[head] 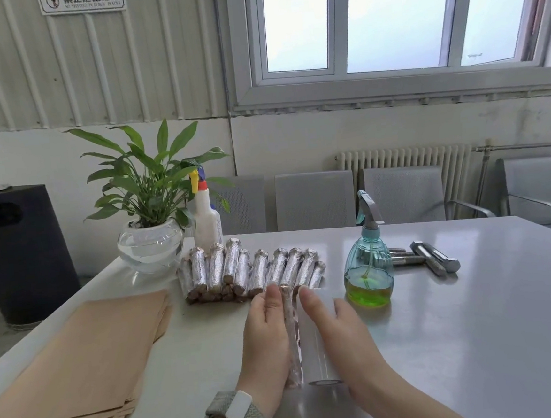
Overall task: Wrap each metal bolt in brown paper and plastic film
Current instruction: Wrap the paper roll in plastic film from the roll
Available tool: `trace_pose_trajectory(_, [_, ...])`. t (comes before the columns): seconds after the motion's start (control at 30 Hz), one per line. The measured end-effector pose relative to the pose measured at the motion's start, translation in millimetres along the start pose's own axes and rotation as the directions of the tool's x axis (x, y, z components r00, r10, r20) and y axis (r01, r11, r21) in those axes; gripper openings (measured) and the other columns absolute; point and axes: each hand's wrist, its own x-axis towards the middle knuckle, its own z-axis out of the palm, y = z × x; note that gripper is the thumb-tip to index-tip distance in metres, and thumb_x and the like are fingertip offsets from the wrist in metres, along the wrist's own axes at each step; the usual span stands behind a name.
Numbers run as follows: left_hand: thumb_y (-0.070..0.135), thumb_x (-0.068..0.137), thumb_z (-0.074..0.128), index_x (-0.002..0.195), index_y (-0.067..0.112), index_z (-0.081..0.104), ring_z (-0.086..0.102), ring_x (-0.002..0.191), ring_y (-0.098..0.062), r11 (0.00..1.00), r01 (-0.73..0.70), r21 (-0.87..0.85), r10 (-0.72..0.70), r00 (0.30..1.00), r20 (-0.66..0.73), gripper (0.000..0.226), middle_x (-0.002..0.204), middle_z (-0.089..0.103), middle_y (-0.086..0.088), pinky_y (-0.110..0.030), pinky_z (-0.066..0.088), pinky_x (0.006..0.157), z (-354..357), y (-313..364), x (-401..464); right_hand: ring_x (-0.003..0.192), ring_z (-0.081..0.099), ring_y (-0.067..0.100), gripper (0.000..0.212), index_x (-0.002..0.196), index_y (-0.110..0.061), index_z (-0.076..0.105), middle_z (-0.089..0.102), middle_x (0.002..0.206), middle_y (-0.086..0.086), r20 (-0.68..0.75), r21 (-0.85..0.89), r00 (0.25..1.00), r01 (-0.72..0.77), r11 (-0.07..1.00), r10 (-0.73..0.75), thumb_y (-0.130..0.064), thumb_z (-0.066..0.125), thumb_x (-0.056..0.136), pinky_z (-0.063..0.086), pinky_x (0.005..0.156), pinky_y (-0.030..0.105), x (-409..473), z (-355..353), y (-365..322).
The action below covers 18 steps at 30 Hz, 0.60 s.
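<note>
One wrapped bolt (291, 337), film-shiny, lies between flat hands.

The grey table (477, 324) holds a stack of brown paper (71, 366) and a pile of wrapped bolts (249, 271). A plant bowl (150, 244), two spray bottles (368, 267) and bare bolts (435, 258) sit there too.

Stack of brown paper sheets (77, 362) at nine o'clock on grey table (479, 341); pile of film-wrapped bolts (249, 271) at twelve; bare steel bolts (431, 258) at two, behind teal glass spray bottle (369, 267).
</note>
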Motion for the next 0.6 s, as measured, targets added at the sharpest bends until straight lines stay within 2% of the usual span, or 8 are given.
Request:
trace_pose_trajectory(0.07, [0.064, 0.075, 0.050, 0.103, 0.007, 0.059, 0.067, 0.086, -0.027, 0.995, 0.045, -0.084, -0.044, 0.999, 0.014, 0.064, 0.093, 0.068, -0.021, -0.049, 0.055, 0.086, 4, 3, -3, 0.079, 0.062, 0.011, 0.074, 0.091, -0.020, 0.058, 0.062, 0.080, -0.006, -0.030, -0.018, 0.999, 0.013, 1.000, -0.014, -0.087, 0.039, 0.068, 0.048, 0.072, 0.032, -2, 2, 0])
trace_pose_trajectory(0.1, [0.063, 0.073, 0.054, 0.106, 0.008, 0.058, 0.068, 0.089, -0.030, 0.987, 0.082, -0.141, -0.078, 0.996, 0.032, 0.065, 0.097, 0.069, -0.020, -0.052, 0.055, 0.086, 5, 4, -6, 0.080, 0.062, 0.013, 0.072, 0.090, -0.020, 0.057, 0.063, 0.080, -0.005, -0.046, -0.010, 0.999, 0.018, 1.000, -0.018, -0.087, 0.033, 0.075, 0.050, 0.075, 0.035, -3, 4, 2])
trace_pose_trajectory(0.17, [0.060, 0.070, 0.065, 0.109, 0.008, 0.057, 0.069, 0.087, -0.031, 0.949, 0.170, -0.265, -0.151, 0.984, 0.091, 0.065, 0.098, 0.070, -0.018, -0.047, 0.058, 0.077, 5, 5, -9, 0.080, 0.062, 0.009, 0.060, 0.089, -0.022, 0.056, 0.064, 0.081, -0.004, -0.103, -0.018, 0.994, 0.025, 1.000, -0.027, -0.076, 0.030, 0.086, 0.050, 0.076, 0.038, -5, 6, 4])
trace_pose_trajectory(0.23, [0.057, 0.069, 0.072, 0.105, 0.010, 0.064, 0.069, 0.085, -0.032, 0.909, 0.233, -0.345, -0.185, 0.969, 0.165, 0.060, 0.096, 0.070, -0.019, -0.042, 0.057, 0.069, 3, 4, -11, 0.066, 0.057, -0.003, 0.052, 0.085, -0.024, 0.051, 0.060, 0.073, -0.008, -0.142, -0.089, 0.988, 0.054, 0.995, -0.066, -0.072, 0.033, 0.085, 0.043, 0.062, 0.030, -5, 5, 5])
trace_pose_trajectory(0.33, [0.056, 0.081, 0.061, 0.096, 0.017, 0.074, 0.070, 0.092, -0.032, 0.841, 0.317, -0.438, -0.222, 0.941, 0.255, 0.044, 0.100, 0.071, -0.018, -0.039, 0.057, 0.072, 3, -1, -9, 0.061, 0.053, -0.004, 0.048, 0.084, -0.022, 0.051, 0.056, 0.071, -0.011, -0.139, -0.129, 0.986, 0.071, 0.989, -0.089, -0.070, 0.045, 0.082, 0.035, 0.056, 0.023, -1, 3, 3])
trace_pose_trajectory(0.47, [0.045, 0.098, 0.044, 0.105, 0.010, 0.073, 0.069, 0.098, -0.034, 0.868, 0.343, -0.359, -0.274, 0.934, 0.230, 0.047, 0.105, 0.071, -0.020, -0.044, 0.057, 0.081, 3, -6, -4, 0.081, 0.065, 0.009, 0.052, 0.098, -0.016, 0.060, 0.068, 0.091, -0.001, -0.027, 0.027, 0.997, -0.069, 0.997, 0.070, -0.064, 0.059, 0.079, 0.045, 0.063, 0.024, 4, -2, 4])
trace_pose_trajectory(0.53, [0.048, 0.095, 0.046, 0.111, 0.008, 0.066, 0.070, 0.097, -0.029, 0.944, 0.231, -0.236, -0.191, 0.965, 0.180, 0.048, 0.103, 0.073, -0.016, -0.041, 0.056, 0.080, 1, -8, -1, 0.084, 0.071, 0.017, 0.058, 0.098, -0.013, 0.068, 0.075, 0.091, 0.003, 0.108, 0.095, 0.986, -0.140, 0.986, 0.130, -0.066, 0.064, 0.073, 0.054, 0.070, 0.029, 5, -6, 3])
trace_pose_trajectory(0.6, [0.056, 0.085, 0.050, 0.108, 0.012, 0.063, 0.070, 0.097, -0.023, 0.990, 0.103, -0.098, -0.088, 0.985, 0.145, 0.051, 0.100, 0.073, -0.010, -0.038, 0.055, 0.083, -2, -8, 1, 0.085, 0.072, 0.016, 0.063, 0.094, -0.015, 0.071, 0.076, 0.089, 0.001, 0.156, 0.068, 0.983, -0.108, 0.992, 0.096, -0.071, 0.062, 0.068, 0.055, 0.079, 0.032, 6, -10, 2])
